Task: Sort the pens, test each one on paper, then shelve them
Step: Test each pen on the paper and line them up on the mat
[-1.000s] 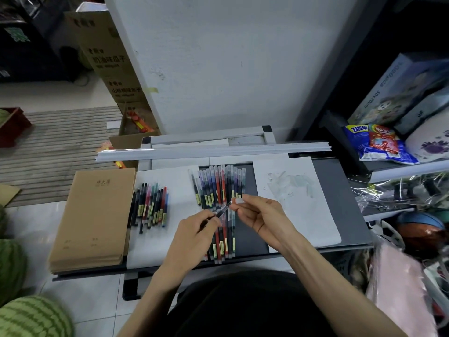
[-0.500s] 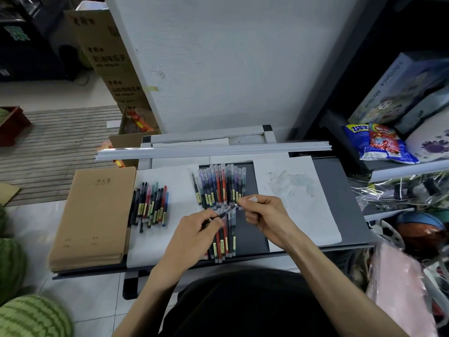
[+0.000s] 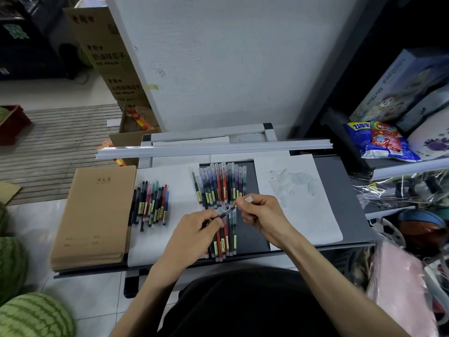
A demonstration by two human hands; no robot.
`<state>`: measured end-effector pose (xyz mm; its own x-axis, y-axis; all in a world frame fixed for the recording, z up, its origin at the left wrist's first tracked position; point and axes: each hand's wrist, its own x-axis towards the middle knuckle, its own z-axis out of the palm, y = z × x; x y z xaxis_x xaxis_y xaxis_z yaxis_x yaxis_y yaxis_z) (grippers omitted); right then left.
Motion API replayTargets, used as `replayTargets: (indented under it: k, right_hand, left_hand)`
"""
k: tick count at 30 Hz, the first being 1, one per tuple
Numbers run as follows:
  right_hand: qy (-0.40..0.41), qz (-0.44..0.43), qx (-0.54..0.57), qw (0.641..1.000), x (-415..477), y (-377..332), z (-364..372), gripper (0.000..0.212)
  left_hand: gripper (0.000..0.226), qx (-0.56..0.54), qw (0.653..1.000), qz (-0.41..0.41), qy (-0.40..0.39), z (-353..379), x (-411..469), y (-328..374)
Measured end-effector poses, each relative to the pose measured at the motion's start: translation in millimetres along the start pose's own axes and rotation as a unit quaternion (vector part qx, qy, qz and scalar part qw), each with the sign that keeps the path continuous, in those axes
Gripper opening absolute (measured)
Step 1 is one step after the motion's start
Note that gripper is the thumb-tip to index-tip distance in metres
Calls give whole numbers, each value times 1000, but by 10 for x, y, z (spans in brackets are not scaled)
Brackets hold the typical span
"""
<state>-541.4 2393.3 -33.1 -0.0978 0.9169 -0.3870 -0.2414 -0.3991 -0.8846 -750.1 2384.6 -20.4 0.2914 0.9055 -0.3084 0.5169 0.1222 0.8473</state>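
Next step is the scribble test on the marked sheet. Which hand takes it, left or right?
Left, likely. The left hand grips the pen, tip aimed toward the scribbled sheet. The right hand sits nearer that sheet but pinches the cap, so it would need a handover.

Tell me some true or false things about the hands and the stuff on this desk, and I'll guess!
1. The left hand holds a pen. True.
2. The right hand pinches a pale cap. True.
3. The brown notebooks are stacked by the right hand. False: the brown notebooks lie far left, beyond the left hand.
4. The paper sheet by the right hand is blank. False: the paper sheet has faint scribbles.
5. Watermelons sit on the floor at the left. True.
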Motion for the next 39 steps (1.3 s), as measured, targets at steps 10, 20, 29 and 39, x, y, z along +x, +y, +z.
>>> replayTargets:
  k: [10,20,29,39]
  right_hand:
    - [37,14,111,993,78,63,9,34]
    - [-3,30,21,999,82,151,5,45]
    - [-30,58,-24,998,177,246,-85,24]
    - [204,-16,-529,823,226,355,-664,23]
  left_hand:
    - [27,19,1000,8,-2,1,64,62]
    - [28,66,997,19,-24,77,152,56]
    - [28,-206,957,-157,-133,183,210,-55]
    - [16,-59,979,-174,88,51,188,-531]
